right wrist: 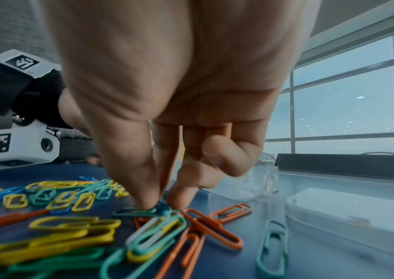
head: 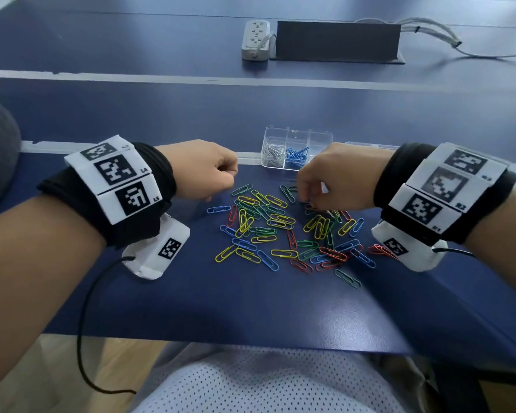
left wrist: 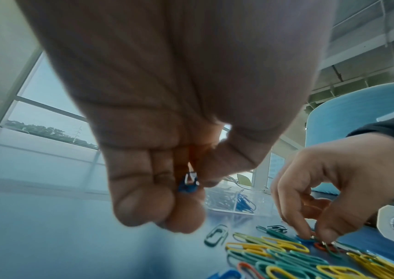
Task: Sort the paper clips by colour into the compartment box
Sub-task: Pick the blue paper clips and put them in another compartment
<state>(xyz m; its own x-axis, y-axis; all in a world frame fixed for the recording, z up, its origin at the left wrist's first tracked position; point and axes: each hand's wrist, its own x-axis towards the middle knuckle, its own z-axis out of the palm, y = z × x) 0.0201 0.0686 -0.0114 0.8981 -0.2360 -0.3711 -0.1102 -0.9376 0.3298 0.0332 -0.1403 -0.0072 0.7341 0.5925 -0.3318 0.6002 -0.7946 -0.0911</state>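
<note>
Blue paper clip point(left wrist: 304, 240) lies flat under the right hand point(head: 331, 177), pinched between fingertips at the pile's far edge, compartment box point(head: 297, 149) just beyond; left hand point(head: 203, 171) grips blue clips point(left wrist: 188, 186).

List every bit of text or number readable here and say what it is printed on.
"L4" on the left wristband, beside its middle square marker.
"L5" on the same band, beside the lower marker.
"R2" on the right wristband, by its middle marker.
"R1" on that band, by the lowest marker.
Small labels by the top marker of each band are too blurred to read.
The power strip, compartment box and paper clips show no readable text.
</note>
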